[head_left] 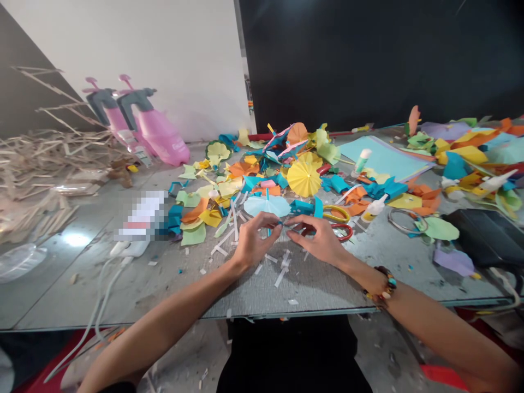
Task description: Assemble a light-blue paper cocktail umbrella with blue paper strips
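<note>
My left hand [254, 237] and my right hand [318, 237] meet over the grey table [311, 286], fingertips pinched together on a small blue paper piece [282, 222] between them. Just behind the fingers lies a pale blue paper umbrella [267, 205]. A yellow paper umbrella [303, 178] lies farther back. Scissors with yellow and red handles [339, 221] rest right beside my right hand. White paper strips [282, 273] are scattered under my hands. A beaded bracelet [385, 284] sits on my right wrist.
Coloured paper scraps [458, 158] cover the back and right of the table. A glue stick [362, 161] stands on a blue sheet. Two pink spray bottles [155, 128] lie at the back left beside a heap of wooden sticks [36, 164]. A black pouch [487, 234] lies right.
</note>
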`<action>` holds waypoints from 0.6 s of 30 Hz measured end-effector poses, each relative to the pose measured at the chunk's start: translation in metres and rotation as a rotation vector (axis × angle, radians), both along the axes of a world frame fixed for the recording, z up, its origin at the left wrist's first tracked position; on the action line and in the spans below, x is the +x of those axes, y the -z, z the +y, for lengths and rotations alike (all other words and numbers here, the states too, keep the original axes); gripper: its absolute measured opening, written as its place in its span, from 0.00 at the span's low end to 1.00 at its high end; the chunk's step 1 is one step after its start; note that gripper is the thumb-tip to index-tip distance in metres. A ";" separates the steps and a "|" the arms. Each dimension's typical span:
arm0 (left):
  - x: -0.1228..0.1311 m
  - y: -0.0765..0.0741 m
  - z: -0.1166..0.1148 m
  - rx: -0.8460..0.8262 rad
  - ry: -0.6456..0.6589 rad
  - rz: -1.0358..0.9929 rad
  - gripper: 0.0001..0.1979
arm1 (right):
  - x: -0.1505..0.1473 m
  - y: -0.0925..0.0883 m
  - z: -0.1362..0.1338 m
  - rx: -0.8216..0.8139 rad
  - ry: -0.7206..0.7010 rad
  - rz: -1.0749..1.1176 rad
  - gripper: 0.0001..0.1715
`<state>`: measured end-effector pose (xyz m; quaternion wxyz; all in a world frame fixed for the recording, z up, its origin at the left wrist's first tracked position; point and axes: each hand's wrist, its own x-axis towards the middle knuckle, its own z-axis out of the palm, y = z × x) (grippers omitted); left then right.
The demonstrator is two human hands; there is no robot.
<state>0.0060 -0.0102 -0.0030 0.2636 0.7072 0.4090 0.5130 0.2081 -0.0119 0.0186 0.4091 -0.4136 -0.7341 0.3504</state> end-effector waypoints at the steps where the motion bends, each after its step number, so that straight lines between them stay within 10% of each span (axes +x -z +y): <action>1: 0.000 -0.001 0.000 0.007 -0.007 0.008 0.05 | 0.000 0.000 0.000 0.018 0.013 0.000 0.13; 18: -0.003 -0.005 -0.004 0.244 -0.028 0.175 0.10 | 0.001 0.006 0.002 0.039 0.033 -0.001 0.09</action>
